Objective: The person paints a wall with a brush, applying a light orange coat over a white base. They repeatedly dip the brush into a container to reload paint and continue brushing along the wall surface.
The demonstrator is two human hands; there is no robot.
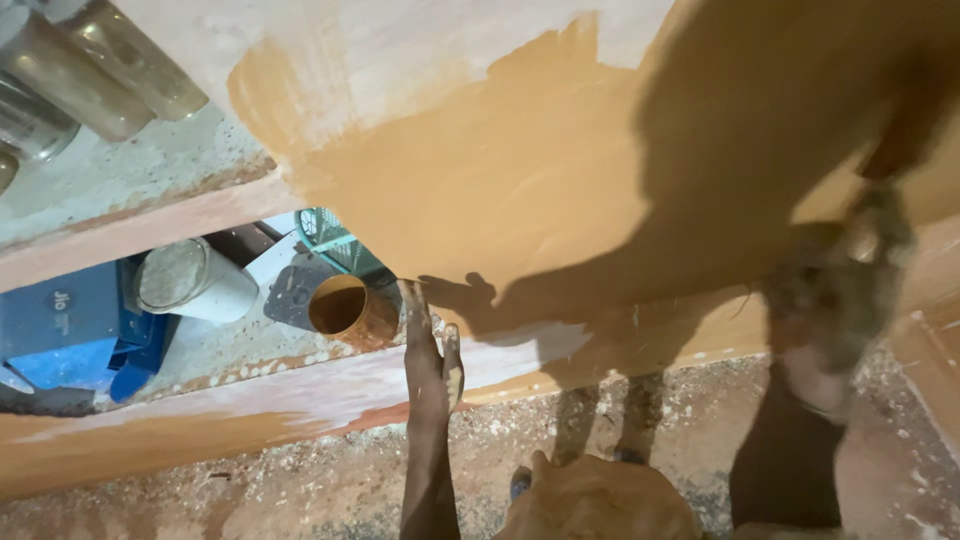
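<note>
Head view, looking down over a big wooden panel (520,170), half coated in wet ochre stain, upper strip bare and pale. Left hand (432,352) stretched flat onto the panel's lower edge, fingers (417,318) straight and spread, gripping nothing, just pressing on the wood, probably to brace the body or steady the board. Right hand (835,285) up at the right side, blurred, wrapped around a stained wad of rag (870,235); fingers curled closed on it, pressed against the coated surface, likely so the stain spreads thin. Hard to make out the rag's exact shape through the blur. Dark shadow of the arm falling across the stained area. Below the panel's edge, through a gap, an open tin (345,308) of brown liquid, near the left hand, handy for a dip. Beside it a white tub (195,282) with a dusty lid, a blue box (65,325), a green fan grille (335,238). Metal cans (70,70) at top left. Sawdust over the floor (300,480), knee (600,500) at the bottom.
</note>
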